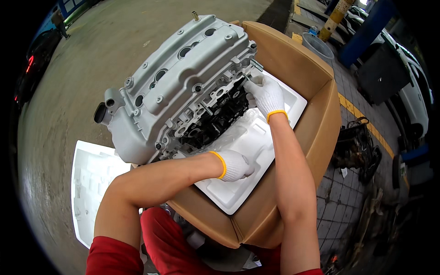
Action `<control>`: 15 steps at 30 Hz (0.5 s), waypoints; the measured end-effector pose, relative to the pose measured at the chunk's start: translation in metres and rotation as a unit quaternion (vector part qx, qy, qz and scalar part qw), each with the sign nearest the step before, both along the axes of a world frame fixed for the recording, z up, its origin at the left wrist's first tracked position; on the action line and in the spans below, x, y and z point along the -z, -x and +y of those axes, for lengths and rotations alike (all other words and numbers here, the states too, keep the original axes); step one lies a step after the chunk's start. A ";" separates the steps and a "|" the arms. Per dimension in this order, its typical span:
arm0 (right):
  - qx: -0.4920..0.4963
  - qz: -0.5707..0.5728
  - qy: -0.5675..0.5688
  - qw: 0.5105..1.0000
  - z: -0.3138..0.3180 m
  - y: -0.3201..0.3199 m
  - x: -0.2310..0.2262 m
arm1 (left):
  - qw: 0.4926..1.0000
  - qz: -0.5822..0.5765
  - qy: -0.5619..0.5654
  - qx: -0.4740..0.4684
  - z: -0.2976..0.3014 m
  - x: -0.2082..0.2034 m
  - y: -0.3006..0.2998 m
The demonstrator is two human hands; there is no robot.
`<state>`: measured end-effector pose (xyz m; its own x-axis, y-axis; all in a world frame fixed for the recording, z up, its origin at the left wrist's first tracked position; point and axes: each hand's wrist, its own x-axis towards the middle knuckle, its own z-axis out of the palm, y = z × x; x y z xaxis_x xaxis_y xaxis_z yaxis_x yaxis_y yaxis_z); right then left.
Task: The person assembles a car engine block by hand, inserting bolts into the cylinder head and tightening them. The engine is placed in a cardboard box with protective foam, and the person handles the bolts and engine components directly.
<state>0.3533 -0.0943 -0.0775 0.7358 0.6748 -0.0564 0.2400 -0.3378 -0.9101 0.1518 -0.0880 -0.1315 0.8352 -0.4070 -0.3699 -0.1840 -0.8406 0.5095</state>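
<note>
A silver-grey engine (183, 73) with a cast cover lies tilted in an open cardboard box. Metal gaskets (219, 93) and several studs run along its side, above a black part (217, 120) partly wrapped in clear plastic film (236, 129). My right hand (266, 95), in a white knitted glove with a yellow cuff, is at the far end of this side; its thumb and fingers pinch beside a stud (248, 77), and what they grip is hidden. My left hand (235, 166), gloved alike, is curled low over the white foam tray (229, 195); its palm is hidden.
The cardboard box (293, 153) surrounds the foam tray. Another white foam piece (91, 188) lies on the floor at left. To the right are a dark machine part (357, 149), a grey bin (317, 46) and a white car (415, 96). A person (59, 22) stands far left.
</note>
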 end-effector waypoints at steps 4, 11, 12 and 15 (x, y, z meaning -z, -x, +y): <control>0.004 -0.040 0.002 0.999 0.002 0.005 -0.007 | 1.000 0.002 0.014 0.000 0.003 -0.003 0.002; 0.013 -0.045 0.010 0.999 0.000 0.009 -0.011 | 1.000 0.000 0.004 -0.008 0.001 0.001 0.001; 0.012 -0.043 0.015 0.999 0.000 0.008 -0.011 | 1.000 0.005 0.003 -0.008 0.001 0.001 0.000; 0.007 -0.017 0.012 1.000 0.001 0.008 -0.010 | 1.000 0.017 -0.002 -0.006 0.001 -0.004 0.000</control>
<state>0.3456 -0.0931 -0.0676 0.7473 0.6628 -0.0470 0.2664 -0.3637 -0.8926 0.1522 -0.0870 -0.1272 0.8273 -0.3948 -0.3995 -0.1563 -0.8450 0.5115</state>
